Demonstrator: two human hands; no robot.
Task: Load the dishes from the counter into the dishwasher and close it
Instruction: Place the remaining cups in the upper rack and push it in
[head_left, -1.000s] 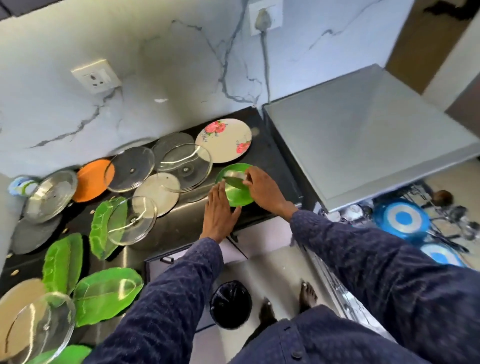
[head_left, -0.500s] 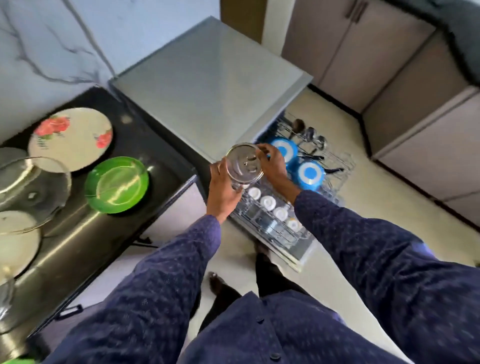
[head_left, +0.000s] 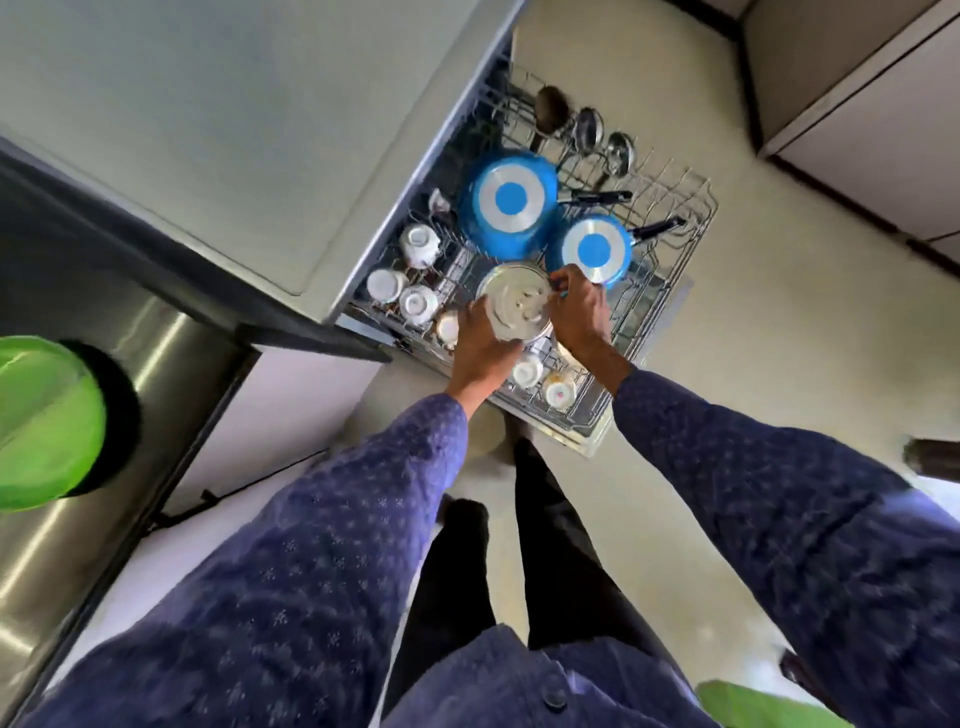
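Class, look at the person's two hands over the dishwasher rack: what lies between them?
In the head view, a round glass lid lies between the left hand and right hand, both gripping its rim.

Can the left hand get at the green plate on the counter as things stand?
Probably not yet: the left hand and right hand both grip the glass lid over the rack; the green plate lies apart.

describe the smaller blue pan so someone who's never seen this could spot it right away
Find the pulled-out dishwasher rack beside the counter. Two upturned blue pans sit in it; the smaller blue pan lies nearer the rack's outer edge, just above the right hand, unlike the larger blue pan.
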